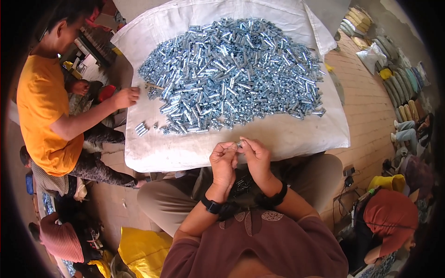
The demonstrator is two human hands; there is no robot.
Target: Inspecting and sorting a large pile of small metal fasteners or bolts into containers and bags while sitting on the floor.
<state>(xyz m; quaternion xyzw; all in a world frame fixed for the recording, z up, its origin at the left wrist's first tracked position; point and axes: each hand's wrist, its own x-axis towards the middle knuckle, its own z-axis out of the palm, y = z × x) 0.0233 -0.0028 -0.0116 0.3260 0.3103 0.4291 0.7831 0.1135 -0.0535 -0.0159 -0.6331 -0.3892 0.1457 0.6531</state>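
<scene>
My left hand point(224, 162) and my right hand point(257, 159) meet just over the near edge of the white cloth-covered table point(162, 155). Both pinch one small silvery metal piece point(239, 144) between thumbs and fingertips. The fingers cover most of it, so its exact kind is hidden. Beyond my hands spreads a wide heap of shiny bluish metal sleeves point(236, 74), with smaller ring-like or nut-like pieces mixed in. A short row of metal sleeves point(141, 129) lies apart at the left. Several dark, thin metal pieces point(242, 185) rest in my lap below my wrists.
At the left, a person in an orange shirt point(46, 102) reaches a hand point(126, 97) to the table edge. A yellow sack point(143, 250) lies at lower left. Stacked sacks point(398, 83) line the right wall. A person in a red top point(389, 217) bends over at lower right.
</scene>
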